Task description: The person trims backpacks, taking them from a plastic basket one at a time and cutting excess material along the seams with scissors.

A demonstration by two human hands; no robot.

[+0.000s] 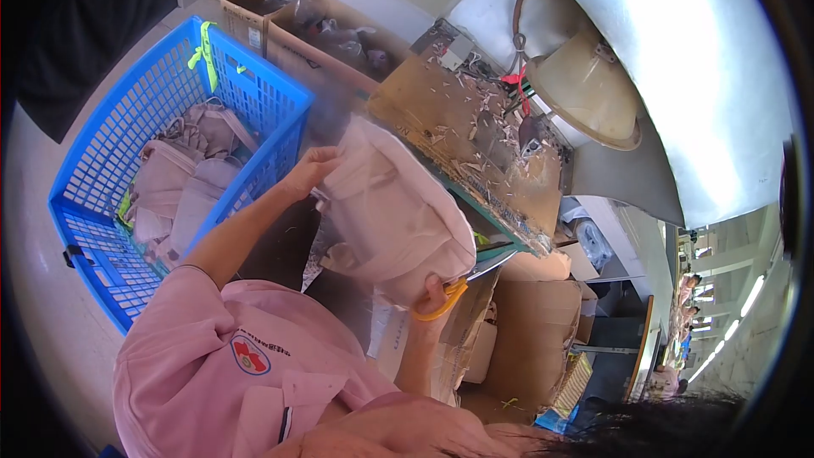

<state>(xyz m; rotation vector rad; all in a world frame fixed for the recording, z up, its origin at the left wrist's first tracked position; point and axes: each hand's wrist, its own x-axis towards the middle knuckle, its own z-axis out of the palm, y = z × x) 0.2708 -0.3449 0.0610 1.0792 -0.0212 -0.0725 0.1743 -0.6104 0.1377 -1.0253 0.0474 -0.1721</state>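
Observation:
A pale pink sewn fabric piece [394, 203] with a light edge is spread between my two hands. My left hand [315, 171] pinches its upper left edge, fingers closed. Down at its lower right corner, my right hand [432, 298] is closed with the thumb pressed on the cloth. Yellow-handled scissors [448, 300] sit in that same hand, the blades partly hidden. Similar pink fabric pieces [182, 170] lie heaped in a blue plastic basket [267, 148] to the left.
Beyond the fabric is a worn wooden board [432, 106] littered with scraps, beneath a lamp-like shade [589, 89]. Cardboard boxes [331, 55] holding plastic bags stand behind the basket. An open carton [526, 331] is at the right; other people [685, 297] appear far off.

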